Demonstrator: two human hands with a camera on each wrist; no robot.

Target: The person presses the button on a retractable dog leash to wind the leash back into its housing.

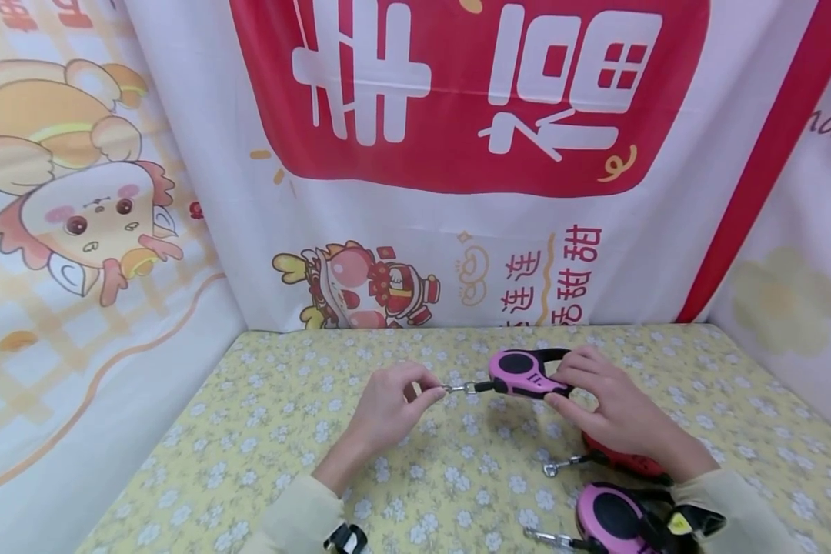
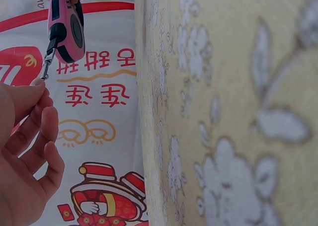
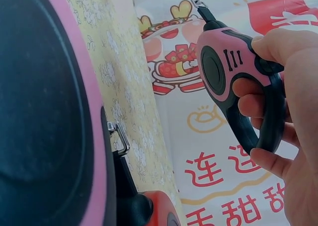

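A pink and black retractable dog leash (image 1: pixel 519 372) is held above the table. My right hand (image 1: pixel 612 396) grips its black loop handle, with fingers through the loop and the thumb on the casing in the right wrist view (image 3: pixel 233 62). My left hand (image 1: pixel 395 404) pinches the end of the leash's metal clip (image 1: pixel 460 388) between thumb and forefinger; the other fingers are loosely bent in the left wrist view. The clip sits close to the casing, with only a short black strap between them.
Under my right forearm lies a red leash (image 1: pixel 619 455) with its clip pointing left. Nearer me rests a second pink leash (image 1: pixel 612 517), partly hidden by the sleeve. A floral cloth (image 1: pixel 284 431) covers the table, and a printed curtain (image 1: pixel 415 208) hangs behind.
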